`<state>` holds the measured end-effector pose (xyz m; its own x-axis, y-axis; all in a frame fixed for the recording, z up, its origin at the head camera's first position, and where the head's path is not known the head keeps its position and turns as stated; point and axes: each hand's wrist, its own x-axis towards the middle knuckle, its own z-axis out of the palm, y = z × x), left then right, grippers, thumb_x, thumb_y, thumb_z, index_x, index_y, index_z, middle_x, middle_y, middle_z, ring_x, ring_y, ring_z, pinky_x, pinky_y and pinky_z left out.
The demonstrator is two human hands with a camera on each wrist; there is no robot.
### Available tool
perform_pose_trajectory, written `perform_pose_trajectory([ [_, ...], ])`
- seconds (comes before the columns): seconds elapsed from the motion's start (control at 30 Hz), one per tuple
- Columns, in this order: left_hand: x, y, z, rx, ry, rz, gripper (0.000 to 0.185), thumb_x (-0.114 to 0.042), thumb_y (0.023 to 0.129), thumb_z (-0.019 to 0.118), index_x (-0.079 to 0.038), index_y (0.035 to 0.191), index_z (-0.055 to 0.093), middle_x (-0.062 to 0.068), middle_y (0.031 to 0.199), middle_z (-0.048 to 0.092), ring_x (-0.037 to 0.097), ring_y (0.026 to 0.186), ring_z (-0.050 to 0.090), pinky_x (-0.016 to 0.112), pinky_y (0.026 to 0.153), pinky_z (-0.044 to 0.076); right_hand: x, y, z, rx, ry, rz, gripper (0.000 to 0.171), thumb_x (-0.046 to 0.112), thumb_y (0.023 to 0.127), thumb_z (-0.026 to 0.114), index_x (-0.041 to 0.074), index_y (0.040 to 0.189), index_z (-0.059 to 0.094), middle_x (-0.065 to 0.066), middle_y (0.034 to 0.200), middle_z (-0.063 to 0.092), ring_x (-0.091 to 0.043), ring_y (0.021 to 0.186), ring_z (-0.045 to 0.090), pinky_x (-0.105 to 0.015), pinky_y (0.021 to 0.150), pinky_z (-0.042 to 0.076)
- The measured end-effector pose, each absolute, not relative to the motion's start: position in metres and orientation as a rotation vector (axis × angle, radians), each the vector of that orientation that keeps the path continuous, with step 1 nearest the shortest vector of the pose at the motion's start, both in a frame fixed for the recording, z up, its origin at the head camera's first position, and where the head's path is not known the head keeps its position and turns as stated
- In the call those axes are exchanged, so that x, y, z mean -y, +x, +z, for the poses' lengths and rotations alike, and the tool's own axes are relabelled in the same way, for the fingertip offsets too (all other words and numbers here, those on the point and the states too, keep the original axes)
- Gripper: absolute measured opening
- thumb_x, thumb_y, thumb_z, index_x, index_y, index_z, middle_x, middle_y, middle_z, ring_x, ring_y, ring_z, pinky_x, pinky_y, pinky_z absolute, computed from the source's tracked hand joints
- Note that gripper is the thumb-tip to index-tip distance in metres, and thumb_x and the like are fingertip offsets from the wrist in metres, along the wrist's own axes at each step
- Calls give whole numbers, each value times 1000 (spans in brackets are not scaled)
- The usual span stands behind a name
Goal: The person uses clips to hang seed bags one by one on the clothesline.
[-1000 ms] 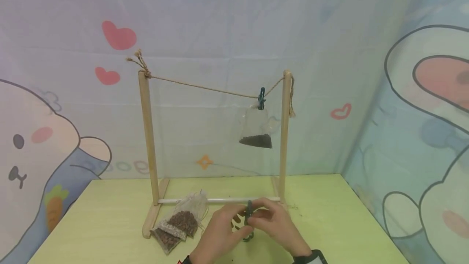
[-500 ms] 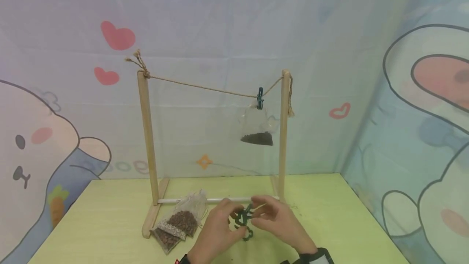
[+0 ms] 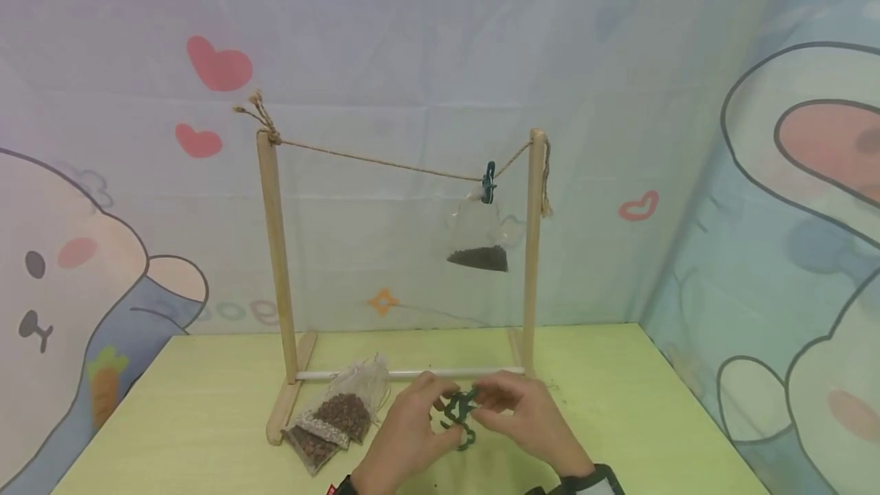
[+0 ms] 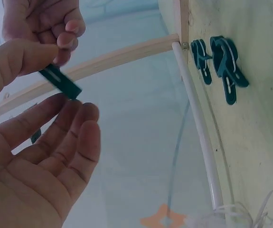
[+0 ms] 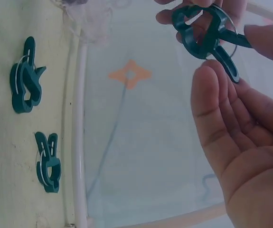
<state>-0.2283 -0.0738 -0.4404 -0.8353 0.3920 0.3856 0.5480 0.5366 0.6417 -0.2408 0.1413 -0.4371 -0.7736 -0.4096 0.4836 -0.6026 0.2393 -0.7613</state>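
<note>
A dark green spring clip (image 5: 200,35) is between my two hands, above the table. My left hand (image 3: 412,430) pinches its rounded end. In the left wrist view the clip's green edge (image 4: 60,81) shows between the left thumb and fingers. My right hand (image 3: 525,418) holds the two handles, with the thumb (image 5: 269,42) on one and the fingertips (image 5: 207,80) against the other. Two more green clips lie on the table: a larger-looking one (image 4: 227,66) and another (image 4: 202,61) beside it. In the head view the hands hide most of them.
A wooden frame (image 3: 276,258) carries a sagging twine line (image 3: 378,161). From it a clear bag of dark grains (image 3: 479,257) hangs by a green clip (image 3: 489,182). Several filled bags (image 3: 337,418) overlap at the frame's left foot. A white rod (image 3: 412,374) joins the feet.
The held clip has turned from edge-on to showing its curved outline. My right hand has shifted slightly around the handles; my left hand stays nearly in place. The hanging bag sways slightly.
</note>
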Motion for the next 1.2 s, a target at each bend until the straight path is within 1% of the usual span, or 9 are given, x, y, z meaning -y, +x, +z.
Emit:
perform_pose_trajectory([
  [0.13,84,-233,-441,2647,-710,-1082,44,-16,88,71,-12,130,57,7,120,57,21,96,59,26,72,50,-143,-242,-436,2309,853,1446,23,11,85,75,4,107,70,-8,88,71,-8,75,66,-28,67,58],
  [0.27,100,-242,-446,2649,-585,-912,41,-14,90,69,-5,128,58,9,117,57,21,92,59,28,72,50,-146,-244,-435,2321,692,1382,20,10,82,77,5,101,72,0,85,71,-5,73,65,-24,66,57],
  [0.33,108,-248,-451,2649,-529,-844,40,-13,89,69,-3,127,59,11,117,57,23,94,60,30,74,51,-148,-245,-435,2317,640,1380,18,8,82,77,6,100,73,2,84,71,-5,73,65,-24,64,57],
  [0.43,120,-258,-460,2667,-461,-779,41,-12,88,70,0,126,59,16,121,56,29,104,60,37,79,53,-150,-246,-436,2297,619,1401,15,9,82,77,6,97,73,2,83,71,-5,69,65,-24,61,57],
  [0.53,130,-265,-467,2688,-418,-755,44,-11,88,71,2,127,57,21,130,52,37,116,54,43,86,52,-152,-248,-439,2273,637,1424,13,9,84,75,4,95,73,0,81,72,-5,65,65,-26,57,56],
  [0.7,138,-274,-475,2703,-401,-775,42,-11,87,70,3,125,59,26,139,46,43,124,47,50,92,48,-152,-249,-442,2302,550,1461,10,10,83,76,6,92,76,0,74,71,-6,60,63,-24,52,54],
  [0.97,142,-285,-486,2754,-402,-796,37,-11,85,71,4,118,65,31,135,48,48,122,47,56,94,46,-151,-250,-445,2375,416,1444,5,8,82,76,9,86,77,-4,67,69,-6,56,62,-23,51,52],
  [1.03,142,-287,-487,2763,-402,-803,36,-11,85,71,5,117,65,29,133,51,46,120,48,54,93,47,-151,-250,-445,2390,399,1438,5,7,81,76,9,86,77,-4,67,69,-6,56,61,-23,52,52],
  [1.2,143,-291,-489,2745,-432,-789,32,-10,87,70,8,113,66,23,120,58,39,109,55,47,87,50,-152,-250,-445,2398,380,1429,6,7,81,76,11,85,77,2,67,68,-6,56,62,-24,53,53],
])
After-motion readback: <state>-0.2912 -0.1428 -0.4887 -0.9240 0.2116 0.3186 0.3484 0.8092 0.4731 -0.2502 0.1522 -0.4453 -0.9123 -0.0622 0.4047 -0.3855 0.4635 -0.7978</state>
